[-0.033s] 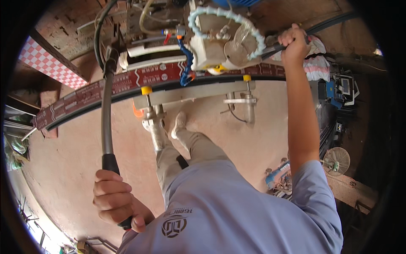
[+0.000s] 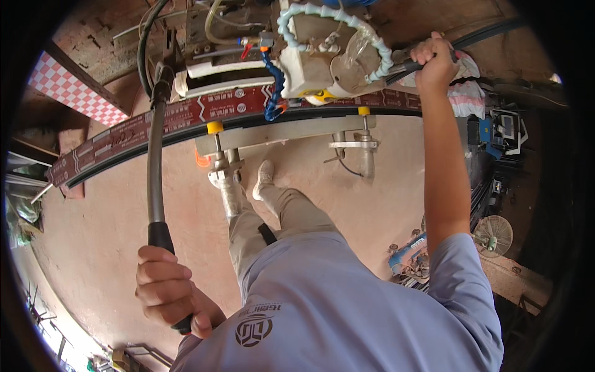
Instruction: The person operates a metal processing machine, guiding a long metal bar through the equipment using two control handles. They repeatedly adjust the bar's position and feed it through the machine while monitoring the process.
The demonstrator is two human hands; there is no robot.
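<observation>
My left hand (image 2: 167,288) is closed round the black grip of a long metal lever (image 2: 156,167), which runs up to the machine at the far left. With my arm stretched far forward, my right hand (image 2: 434,61) grips a dark handle (image 2: 401,71) on the machine's right side. Between the hands sits the pale machine head (image 2: 310,71), ringed by a light-blue segmented coolant hose (image 2: 338,13). A dark-blue segmented hose (image 2: 273,87) hangs beside it. Below the head lies a long bar with dark-red printed film (image 2: 186,118), passing across from left to right.
Two clamp posts with yellow caps (image 2: 214,128) stand before a pale rail (image 2: 279,135), close in front of my legs. A round fan (image 2: 493,236) and a blue tool (image 2: 409,254) are at right. A red-and-white checked panel (image 2: 77,90) is at far left.
Almost nothing differs. The view has shifted very slightly, and both hands keep their grips on the lever and the handle.
</observation>
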